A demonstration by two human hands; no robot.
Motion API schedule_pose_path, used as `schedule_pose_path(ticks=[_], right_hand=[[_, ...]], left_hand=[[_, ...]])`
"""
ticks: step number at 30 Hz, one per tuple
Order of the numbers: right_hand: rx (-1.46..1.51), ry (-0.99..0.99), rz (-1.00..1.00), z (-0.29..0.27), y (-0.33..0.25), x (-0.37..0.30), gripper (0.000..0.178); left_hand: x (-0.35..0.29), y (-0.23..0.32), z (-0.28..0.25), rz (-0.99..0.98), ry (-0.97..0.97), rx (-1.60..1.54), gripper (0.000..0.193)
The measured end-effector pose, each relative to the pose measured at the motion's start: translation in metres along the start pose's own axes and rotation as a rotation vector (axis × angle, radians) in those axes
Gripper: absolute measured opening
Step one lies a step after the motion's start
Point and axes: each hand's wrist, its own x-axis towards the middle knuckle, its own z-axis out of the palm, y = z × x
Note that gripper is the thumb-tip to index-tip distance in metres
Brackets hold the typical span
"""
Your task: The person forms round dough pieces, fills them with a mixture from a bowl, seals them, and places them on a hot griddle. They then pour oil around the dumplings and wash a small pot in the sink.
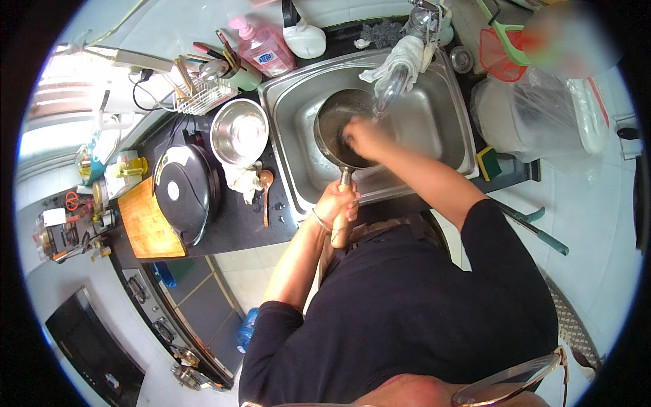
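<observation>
A round, dark-insided pan [334,129] is tilted inside the left part of the steel sink [444,102]. Its wooden handle [340,234] points toward my body over the front rim, with my left hand [336,203] wrapped around it. My right hand [368,139] reaches down inside the pan, fingers curled against the inner surface. Motion blurs it, and whatever small dark thing may be under the fingertips cannot be made out. Just above the right hand hangs the faucet spout [391,88], with a white cloth [401,62] draped around it.
Left of the sink stand a steel bowl [239,133], a wooden spoon [266,197], a crumpled cloth [244,182], a black lidded cooker [183,193] and a cutting board [146,224]. A pink soap bottle [264,51] is behind. A yellow-green sponge [487,164] lies at the right edge.
</observation>
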Motion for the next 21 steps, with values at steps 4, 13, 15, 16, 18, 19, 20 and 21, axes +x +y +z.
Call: schedule_pose_path(ticks=[4,13,15,16,18,19,20,21], right_hand=[[-0.043,0.060,0.088,0.001,0.013,0.015,0.004],[-0.132,-0.089,-0.174,-0.025,-0.019,-0.009,0.012],[-0.130,-0.036,-0.161,-0.014,-0.008,-0.012,0.013],[-0.292,-0.014,-0.082,-0.003,0.011,-0.006,0.013],[-0.405,-0.125,0.022,-0.016,0.017,0.006,0.013],[-0.318,-0.067,0.010,-0.020,0.019,0.003,0.012],[-0.230,-0.021,-0.001,-0.035,0.006,-0.007,0.011],[-0.144,0.027,-0.007,-0.043,0.001,-0.015,0.011]], left_hand=[[-0.007,0.000,0.003,-0.011,-0.024,0.005,0.017],[-0.006,-0.005,0.004,0.022,0.004,0.033,0.015],[-0.005,-0.001,0.004,0.036,0.008,0.044,0.015],[-0.006,-0.001,0.004,0.013,0.005,0.014,0.015],[-0.006,-0.008,-0.007,0.006,-0.026,-0.008,0.016],[-0.006,-0.010,-0.012,0.003,-0.041,-0.019,0.016],[-0.009,-0.011,-0.013,0.007,-0.055,-0.051,0.016],[-0.012,-0.009,-0.013,0.011,-0.074,-0.080,0.016]])
